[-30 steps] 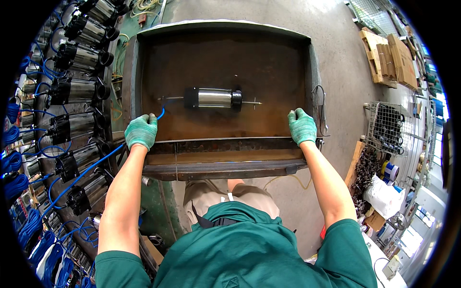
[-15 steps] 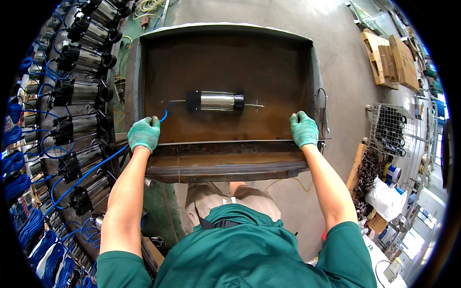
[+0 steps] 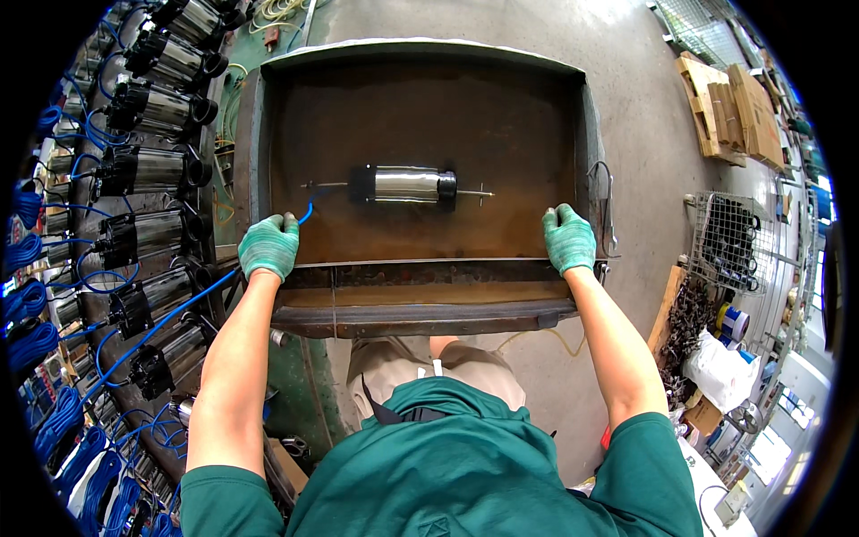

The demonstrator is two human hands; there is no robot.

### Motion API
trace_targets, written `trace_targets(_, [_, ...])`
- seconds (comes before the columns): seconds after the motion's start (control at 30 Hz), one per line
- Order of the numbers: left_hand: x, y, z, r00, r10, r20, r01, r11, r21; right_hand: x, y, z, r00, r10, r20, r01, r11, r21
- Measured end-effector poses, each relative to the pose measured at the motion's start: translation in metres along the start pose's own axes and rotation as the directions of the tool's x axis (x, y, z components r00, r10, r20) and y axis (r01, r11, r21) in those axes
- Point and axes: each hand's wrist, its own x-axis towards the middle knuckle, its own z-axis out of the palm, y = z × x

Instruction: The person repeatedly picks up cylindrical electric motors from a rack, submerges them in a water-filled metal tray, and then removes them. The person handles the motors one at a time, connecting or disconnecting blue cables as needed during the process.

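A steel cylinder with black ends [image 3: 404,184], which looks like a pump body, lies crosswise in the brown, water-filled metal tank [image 3: 591,125]. Thin rods stick out from both of its ends. My left hand [image 3: 270,245], in a green knit glove, is closed over the tank's near left corner. A blue cable [image 3: 201,299] comes in from the left, passes beneath that hand, and shows again inside the tank. At the near right corner my gloved right hand [image 3: 569,239] grips the rim, its fingertips partly hidden.
Several steel-and-black pumps [image 3: 148,172] with coiled blue cables stand in a row at left. A bent metal rod [image 3: 610,210] hangs on the tank's right side. Farther right are flat cardboard [image 3: 756,112], a wire basket [image 3: 729,242] with black parts, and a white bag [image 3: 720,371].
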Motion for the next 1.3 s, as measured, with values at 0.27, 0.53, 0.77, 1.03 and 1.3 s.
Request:
trace_targets(0.27, [-0.003, -0.002, 0.003, 1.0, 0.001, -0.009, 0.0, 1.0, 0.012, -0.001, -0.002, -0.002, 1.0, -0.002, 0.008, 0.002, 1.0, 0.009])
trace_targets(0.53, [0.002, -0.002, 0.003, 1.0, -0.011, -0.01, 0.011, 1.0, -0.013, 0.002, 0.001, 0.001, 1.0, -0.007, -0.015, 0.007, 1.0, 0.014])
trace_targets(0.77, [0.001, -0.001, 0.003, 1.0, -0.012, -0.02, 0.012, 1.0, 0.012, 0.001, 0.002, 0.002, 1.0, 0.002, -0.027, -0.001, 1.0, 0.029])
trace_targets(1.03, [0.004, -0.008, 0.014, 0.989, 0.032, -0.142, -0.042, 0.997, -0.068, 0.001, -0.001, 0.0, 0.999, 0.01, -0.043, -0.009, 1.0, 0.028])
trace_targets(1.3, [0.006, -0.019, 0.029, 0.907, 0.195, -0.373, -0.263, 0.954, -0.141, 0.001, -0.001, -0.005, 0.999, 0.044, -0.008, -0.044, 0.998, 0.037])
